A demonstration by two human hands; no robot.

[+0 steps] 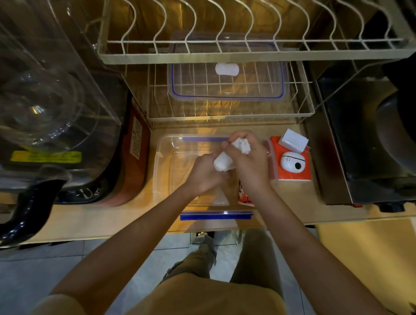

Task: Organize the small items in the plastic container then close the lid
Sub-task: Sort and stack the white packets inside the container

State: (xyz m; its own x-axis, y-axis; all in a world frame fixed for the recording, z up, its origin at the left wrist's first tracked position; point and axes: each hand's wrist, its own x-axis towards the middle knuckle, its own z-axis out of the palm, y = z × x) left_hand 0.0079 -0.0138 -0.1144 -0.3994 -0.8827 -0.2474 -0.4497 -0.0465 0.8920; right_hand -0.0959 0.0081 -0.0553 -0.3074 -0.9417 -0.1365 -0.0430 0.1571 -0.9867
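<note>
A clear plastic container (165,170) with blue clips stands open on the wooden counter in front of me. Over its right half, my left hand (205,173) and my right hand (249,163) both grip a white rolled cloth (228,155), twisted between them. The container's clear lid (228,87) with a blue seal lies on the lower wire rack behind, with another white roll (227,69) on it. To the right, an orange packet (294,165) carries a white earbud case (291,161) and a small white box (293,140). A red-and-white item (244,198) shows under my right wrist.
A two-tier wire dish rack (229,56) overhangs the back of the counter. A large clear jug appliance (51,100) with a black handle fills the left. A steel appliance (367,144) stands at the right. The counter's front edge is just below the container.
</note>
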